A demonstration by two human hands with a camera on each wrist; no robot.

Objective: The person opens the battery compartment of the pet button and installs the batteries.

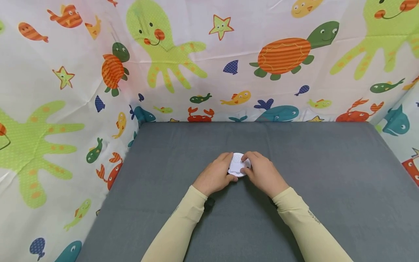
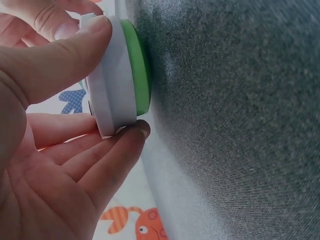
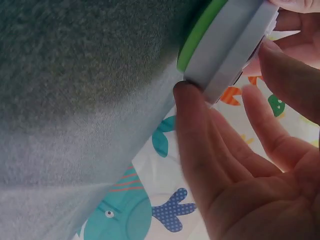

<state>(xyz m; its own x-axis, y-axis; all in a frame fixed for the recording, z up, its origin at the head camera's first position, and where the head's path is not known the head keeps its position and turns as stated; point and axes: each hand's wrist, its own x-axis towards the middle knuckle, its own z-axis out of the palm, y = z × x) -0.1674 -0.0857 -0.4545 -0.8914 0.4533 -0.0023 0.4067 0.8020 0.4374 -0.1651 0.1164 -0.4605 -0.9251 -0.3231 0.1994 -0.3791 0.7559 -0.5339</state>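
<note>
Over the grey table, both hands are at a round white push-button device (image 1: 236, 163). Its upper face carries a pattern of small holes and a rectangular panel outline. The green domed side (image 2: 136, 70) faces down toward the cloth. My left hand (image 1: 214, 175) grips the white rim, with the thumb on one side and fingers on the other. From the right, my right hand (image 1: 264, 174) holds it too; its thumb and index fingertip touch the upper face near the panel. Another fingertip of that hand meets the rim in the right wrist view, close to the white casing (image 3: 225, 50).
A dark grey cloth (image 1: 163, 153) covers the table. Behind and on both sides hangs a white curtain (image 1: 235, 22) printed with sea animals. Dark wrist-worn pieces (image 1: 209, 203) show by the cuffs of the pale yellow sleeves (image 1: 178, 227).
</note>
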